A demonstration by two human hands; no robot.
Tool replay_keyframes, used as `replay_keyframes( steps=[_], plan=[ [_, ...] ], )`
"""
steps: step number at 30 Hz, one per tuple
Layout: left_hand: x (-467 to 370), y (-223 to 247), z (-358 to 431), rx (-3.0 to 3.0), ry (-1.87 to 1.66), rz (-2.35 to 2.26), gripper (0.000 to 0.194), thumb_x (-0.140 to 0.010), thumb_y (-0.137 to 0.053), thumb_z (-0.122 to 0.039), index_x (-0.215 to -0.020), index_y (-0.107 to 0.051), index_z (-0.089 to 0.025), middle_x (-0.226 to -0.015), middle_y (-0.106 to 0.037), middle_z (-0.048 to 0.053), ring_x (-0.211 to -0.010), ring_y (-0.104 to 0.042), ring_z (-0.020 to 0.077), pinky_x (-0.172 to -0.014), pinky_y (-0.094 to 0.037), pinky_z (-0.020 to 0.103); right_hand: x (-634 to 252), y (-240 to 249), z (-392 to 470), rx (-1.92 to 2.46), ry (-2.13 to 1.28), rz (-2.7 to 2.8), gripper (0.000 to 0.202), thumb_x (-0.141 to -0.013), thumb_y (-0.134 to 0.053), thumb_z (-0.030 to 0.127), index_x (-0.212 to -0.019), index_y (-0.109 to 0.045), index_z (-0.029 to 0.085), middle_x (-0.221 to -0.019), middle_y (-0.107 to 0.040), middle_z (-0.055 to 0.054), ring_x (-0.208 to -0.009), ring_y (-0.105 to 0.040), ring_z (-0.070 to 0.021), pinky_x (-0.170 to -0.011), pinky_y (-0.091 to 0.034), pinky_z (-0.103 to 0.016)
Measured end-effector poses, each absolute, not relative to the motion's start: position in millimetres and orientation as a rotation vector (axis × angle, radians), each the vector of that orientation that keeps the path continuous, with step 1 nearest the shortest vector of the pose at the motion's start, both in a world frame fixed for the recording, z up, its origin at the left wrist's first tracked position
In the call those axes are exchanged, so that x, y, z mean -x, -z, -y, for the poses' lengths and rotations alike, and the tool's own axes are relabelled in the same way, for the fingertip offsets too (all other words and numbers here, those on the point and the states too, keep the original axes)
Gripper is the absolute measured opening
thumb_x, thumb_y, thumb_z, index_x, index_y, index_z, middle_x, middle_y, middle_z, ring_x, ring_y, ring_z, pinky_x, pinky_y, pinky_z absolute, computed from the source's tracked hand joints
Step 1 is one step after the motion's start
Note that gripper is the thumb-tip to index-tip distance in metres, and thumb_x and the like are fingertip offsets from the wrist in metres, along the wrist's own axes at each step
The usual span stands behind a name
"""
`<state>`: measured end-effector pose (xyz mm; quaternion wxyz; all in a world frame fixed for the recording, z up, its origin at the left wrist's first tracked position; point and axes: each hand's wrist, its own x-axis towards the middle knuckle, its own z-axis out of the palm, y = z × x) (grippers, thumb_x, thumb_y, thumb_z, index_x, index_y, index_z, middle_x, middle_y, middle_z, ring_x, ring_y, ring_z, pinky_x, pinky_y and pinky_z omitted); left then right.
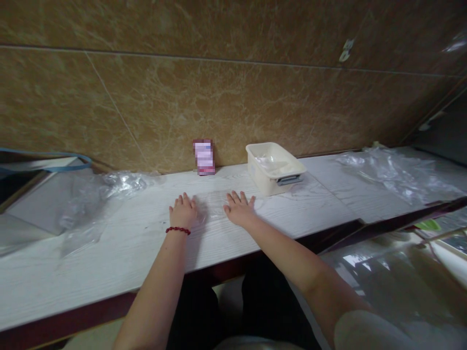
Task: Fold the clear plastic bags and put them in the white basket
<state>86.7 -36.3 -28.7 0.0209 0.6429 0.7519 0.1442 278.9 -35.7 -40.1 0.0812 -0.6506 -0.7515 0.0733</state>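
Observation:
A clear plastic bag (212, 206) lies flat on the white wood-grain table (146, 253), hard to make out against it. My left hand (183, 212) rests palm down at its left end, fingers spread, a dark red bracelet (178, 230) round the wrist. At the right end my right hand (239, 208) lies flat too, fingers apart. Beyond the right hand stands a cream plastic bin (268, 182) with a grey handle and some clear plastic inside. Against the wall leans a small pinkish card or box (205, 158), its face blurred.
Crumpled clear plastic bags (124, 183) lie on the left beside a white box (40, 204) with a blue strap (69, 168). More clear plastic (397, 172) spreads over the right end. A brown marbled wall (204, 102) backs the table; its dark front edge (226, 269) runs before my lap.

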Motion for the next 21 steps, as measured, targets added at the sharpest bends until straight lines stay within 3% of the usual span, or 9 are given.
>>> replay_keyframes(
  steps=[3,7,12,17,21],
  plan=[
    [-71.4,24.6,41.6,-1.953,-0.403,-2.333,0.040,-0.080,-0.027,-0.025,-0.107,-0.052,-0.010,-0.113,-0.051,0.017,-0.105,-0.046,0.0285,-0.085,-0.034,0.047,-279.2,41.4,36.1,1.937,-0.212,2.248,0.054,-0.082,-0.019,0.048,-0.133,-0.017,0.029,-0.140,-0.012,0.001,-0.126,-0.004,-0.0306,-0.089,0.006,-0.064],
    [-74.5,25.5,47.5,-2.090,-0.300,-2.207,0.035,-0.079,-0.029,-0.026,-0.091,-0.061,-0.016,-0.106,-0.056,0.013,-0.104,-0.046,0.0263,-0.083,-0.037,0.043,-278.9,42.4,36.9,1.934,-0.214,2.239,0.054,-0.082,-0.019,0.049,-0.133,-0.016,0.029,-0.140,-0.011,0.002,-0.126,-0.002,-0.0295,-0.090,0.006,-0.063],
    [-110.1,25.1,54.3,-2.362,-0.443,-2.199,0.049,-0.080,-0.031,-0.036,-0.119,-0.043,-0.008,-0.125,-0.041,0.018,-0.118,-0.033,0.0283,-0.094,-0.025,0.048,-281.9,40.0,28.7,1.915,-0.342,2.142,0.055,-0.083,-0.018,0.049,-0.133,-0.015,0.028,-0.141,-0.010,0.000,-0.127,-0.003,-0.0277,-0.094,-0.001,-0.058],
    [-138.0,36.1,63.5,-2.719,-0.314,-1.701,0.064,-0.079,-0.030,-0.051,-0.130,-0.027,-0.012,-0.135,-0.030,0.012,-0.125,-0.021,0.0252,-0.101,-0.011,0.045,-304.6,34.2,24.2,1.748,-0.403,1.980,0.044,-0.083,-0.031,0.028,-0.124,-0.037,0.013,-0.129,-0.038,-0.011,-0.121,-0.027,-0.0186,-0.099,-0.017,-0.037],
    [-141.3,46.2,64.8,-2.688,-0.234,-1.707,0.065,-0.080,-0.023,-0.054,-0.131,-0.026,-0.013,-0.135,-0.029,0.011,-0.125,-0.019,0.0254,-0.100,-0.010,0.046,-327.3,30.3,38.4,1.436,-0.258,2.121,0.034,-0.072,-0.051,0.027,-0.104,-0.054,0.017,-0.112,-0.051,-0.008,-0.110,-0.039,-0.0156,-0.095,-0.024,-0.029]
  ],
)
